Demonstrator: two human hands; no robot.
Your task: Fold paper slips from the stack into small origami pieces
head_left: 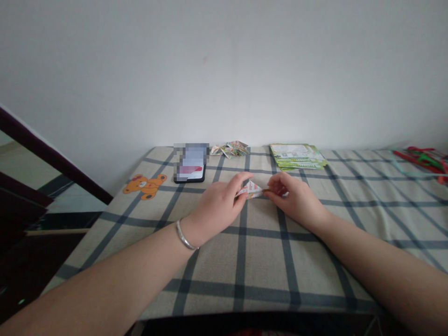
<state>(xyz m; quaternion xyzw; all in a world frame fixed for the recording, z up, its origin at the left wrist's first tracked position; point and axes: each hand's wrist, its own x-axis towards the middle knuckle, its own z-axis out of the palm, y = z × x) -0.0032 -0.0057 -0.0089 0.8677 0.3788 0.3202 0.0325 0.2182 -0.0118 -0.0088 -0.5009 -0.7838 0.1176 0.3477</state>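
Note:
A small folded piece of printed paper (252,189), white with orange marks and triangular, lies on the checked tablecloth (245,261) between my hands. My left hand (217,205), a silver bangle on its wrist, pinches the paper's left end with fingers closed on it. My right hand (296,198) grips the paper's right corner between thumb and fingers. Both forearms rest low over the cloth.
A black phone (189,163) lies at the back left. Beside it sit several small folded paper pieces (231,149) and a stack of green-and-white leaflets (297,156). Red and green items (425,159) lie far right. A bear picture (145,185) marks the cloth's left edge.

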